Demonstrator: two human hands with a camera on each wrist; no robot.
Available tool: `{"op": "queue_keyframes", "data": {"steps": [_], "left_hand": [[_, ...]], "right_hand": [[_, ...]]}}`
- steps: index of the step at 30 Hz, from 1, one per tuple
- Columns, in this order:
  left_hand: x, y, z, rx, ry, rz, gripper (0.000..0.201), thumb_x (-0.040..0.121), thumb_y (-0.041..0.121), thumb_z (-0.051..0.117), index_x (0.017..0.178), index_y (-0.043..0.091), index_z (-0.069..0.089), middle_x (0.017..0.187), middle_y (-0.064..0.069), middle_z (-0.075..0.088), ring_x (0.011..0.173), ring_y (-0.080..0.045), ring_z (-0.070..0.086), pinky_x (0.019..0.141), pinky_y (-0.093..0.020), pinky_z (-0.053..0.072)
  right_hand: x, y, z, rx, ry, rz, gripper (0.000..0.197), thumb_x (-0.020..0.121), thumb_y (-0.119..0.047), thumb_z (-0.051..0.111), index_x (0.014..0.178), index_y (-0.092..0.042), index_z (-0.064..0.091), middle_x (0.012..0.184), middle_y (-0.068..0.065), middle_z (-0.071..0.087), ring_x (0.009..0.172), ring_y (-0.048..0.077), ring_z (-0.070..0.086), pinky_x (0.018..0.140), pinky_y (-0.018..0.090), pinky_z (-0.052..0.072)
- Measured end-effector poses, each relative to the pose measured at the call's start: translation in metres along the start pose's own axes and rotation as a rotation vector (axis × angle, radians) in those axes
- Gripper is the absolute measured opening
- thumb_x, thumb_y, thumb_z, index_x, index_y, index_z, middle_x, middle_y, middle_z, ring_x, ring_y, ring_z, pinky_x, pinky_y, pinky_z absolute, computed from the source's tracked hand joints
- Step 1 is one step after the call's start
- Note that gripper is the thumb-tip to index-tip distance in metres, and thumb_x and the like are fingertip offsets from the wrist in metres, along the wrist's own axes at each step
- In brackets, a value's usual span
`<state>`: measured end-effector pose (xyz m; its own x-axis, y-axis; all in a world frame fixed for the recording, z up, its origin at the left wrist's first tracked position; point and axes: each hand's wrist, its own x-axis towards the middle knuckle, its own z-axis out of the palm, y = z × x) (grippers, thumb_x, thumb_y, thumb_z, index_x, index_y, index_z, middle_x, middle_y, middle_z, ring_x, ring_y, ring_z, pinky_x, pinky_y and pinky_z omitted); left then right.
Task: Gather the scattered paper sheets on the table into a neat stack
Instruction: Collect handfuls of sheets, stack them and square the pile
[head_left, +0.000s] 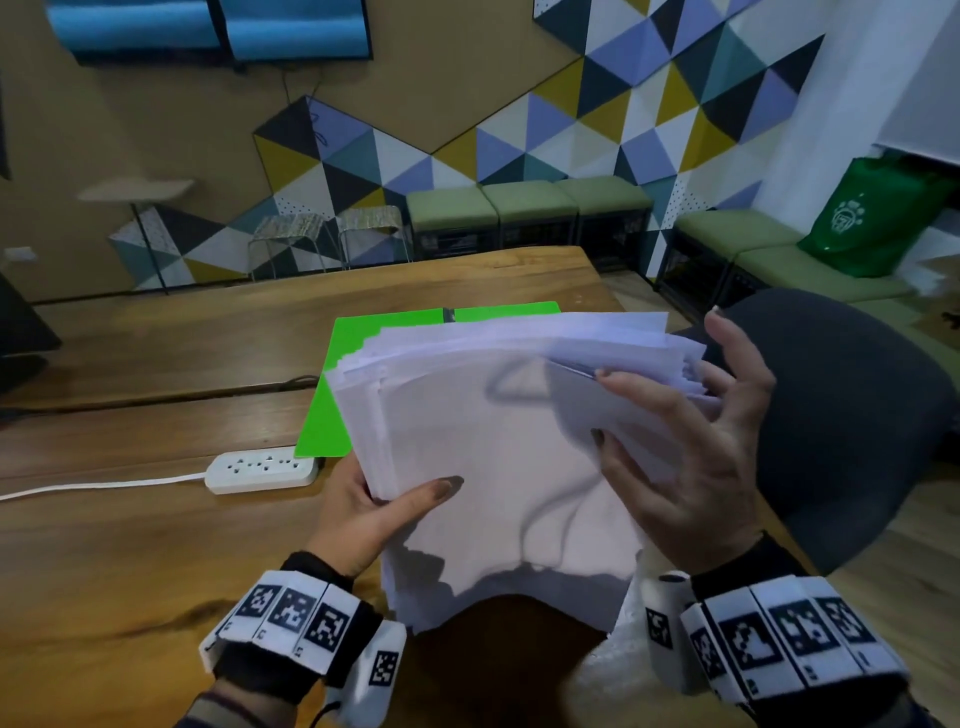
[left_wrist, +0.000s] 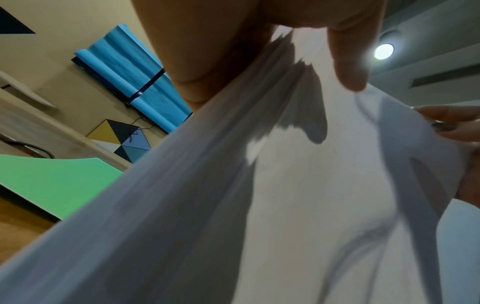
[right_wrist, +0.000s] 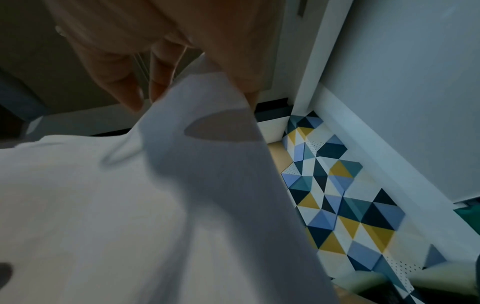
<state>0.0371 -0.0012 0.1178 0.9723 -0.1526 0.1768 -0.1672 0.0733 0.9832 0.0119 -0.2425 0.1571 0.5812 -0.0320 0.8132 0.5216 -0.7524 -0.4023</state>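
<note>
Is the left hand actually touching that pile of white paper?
Touching. The head view shows the left hand gripping the paper stack at its left edge, thumb lying on the top sheet; the left wrist view shows that thumb pressed on the paper.

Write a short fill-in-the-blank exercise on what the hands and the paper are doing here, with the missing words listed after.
1. Both hands hold a stack of ____ paper sheets above the table.
2. The left hand grips the stack with its ____ lying on top.
3. Behind the stack a bright ____ folder lies on the table.
4. The right hand works at the stack's ____ edge, where the sheets are fanned unevenly.

Missing words: white; thumb; green; right
</note>
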Motion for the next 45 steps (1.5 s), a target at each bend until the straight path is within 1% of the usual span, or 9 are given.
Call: {"op": "queue_keyframes", "data": {"steps": [7,11,17,22,30,33,37,41,45], "left_hand": [[0.006,0.025,0.006,-0.076,0.260,0.059,0.087,0.041,0.085,0.064,0.103,0.025,0.065,0.102,-0.004,0.069,0.106,-0.030,0.061,0.096,-0.050,0.045],[0.014,0.045,0.015,-0.046,0.353,0.020,0.103,0.042,0.096,0.046,0.121,0.032,0.058,0.123,0.000,0.062,0.119,-0.017,0.055,0.106,-0.049,0.038],[0.034,0.063,0.020,0.074,0.416,0.020,0.059,0.067,0.069,0.064,0.099,0.020,0.069,0.095,0.005,0.071,0.092,-0.011,0.065,0.085,-0.033,0.049],[0.032,0.058,0.017,-0.001,0.389,0.060,0.052,0.068,0.049,0.067,0.103,0.011,0.064,0.103,-0.006,0.070,0.102,-0.025,0.065,0.095,-0.046,0.047],[0.021,0.054,0.013,-0.131,0.366,0.090,0.022,0.074,0.025,0.057,0.095,0.021,0.053,0.077,0.010,0.071,0.072,-0.003,0.065,0.061,-0.017,0.051],[0.019,0.056,0.014,-0.120,0.350,0.066,0.009,0.086,0.019,0.054,0.094,0.015,0.056,0.083,0.006,0.068,0.074,-0.004,0.066,0.062,-0.016,0.052],[0.023,0.061,0.012,-0.102,0.341,-0.010,0.057,0.068,0.067,0.060,0.092,0.016,0.068,0.103,-0.008,0.069,0.105,-0.026,0.061,0.102,-0.048,0.042],[0.027,0.065,0.015,-0.092,0.357,-0.053,0.028,0.082,0.045,0.057,0.067,0.024,0.068,0.073,0.009,0.068,0.080,-0.008,0.062,0.080,-0.034,0.042],[0.028,0.066,0.016,-0.114,0.403,-0.051,0.015,0.078,0.028,0.055,0.069,0.020,0.063,0.077,0.001,0.059,0.081,-0.015,0.054,0.075,-0.034,0.038]], "right_hand": [[0.002,0.004,-0.010,0.010,-0.036,-0.052,0.037,0.073,-0.019,0.064,0.109,-0.028,0.061,0.134,0.023,0.029,0.126,0.030,0.037,0.102,0.023,0.035],[0.002,0.005,-0.008,0.060,-0.025,-0.055,0.035,0.075,-0.007,0.060,0.104,-0.026,0.063,0.128,0.016,0.033,0.119,0.029,0.043,0.100,0.018,0.037],[0.001,0.003,-0.008,0.078,-0.018,-0.097,0.033,0.077,-0.004,0.057,0.103,-0.023,0.065,0.122,0.016,0.035,0.114,0.035,0.045,0.094,0.031,0.044],[0.000,0.002,-0.010,0.025,-0.019,-0.070,0.043,0.075,-0.007,0.058,0.116,-0.019,0.056,0.120,0.018,0.037,0.114,0.022,0.040,0.103,0.015,0.033],[0.000,0.004,-0.008,0.034,0.015,-0.041,0.037,0.078,-0.013,0.059,0.114,-0.020,0.053,0.118,0.028,0.044,0.120,-0.001,0.033,0.100,0.011,0.031],[-0.003,0.005,-0.008,0.042,0.024,-0.055,0.037,0.077,-0.009,0.060,0.113,-0.018,0.053,0.116,0.026,0.043,0.120,0.002,0.033,0.100,0.009,0.031],[-0.003,0.004,-0.010,0.064,0.003,-0.029,0.038,0.079,-0.013,0.058,0.116,-0.017,0.051,0.117,0.017,0.040,0.113,0.010,0.041,0.100,0.010,0.032],[-0.002,0.000,-0.011,0.044,-0.031,-0.004,0.039,0.079,-0.015,0.058,0.118,-0.017,0.050,0.116,0.026,0.043,0.112,0.026,0.045,0.100,0.007,0.031],[-0.002,0.000,-0.012,0.012,-0.059,0.017,0.042,0.079,-0.017,0.057,0.121,-0.017,0.049,0.117,0.026,0.043,0.111,0.026,0.044,0.099,0.004,0.029]]}}
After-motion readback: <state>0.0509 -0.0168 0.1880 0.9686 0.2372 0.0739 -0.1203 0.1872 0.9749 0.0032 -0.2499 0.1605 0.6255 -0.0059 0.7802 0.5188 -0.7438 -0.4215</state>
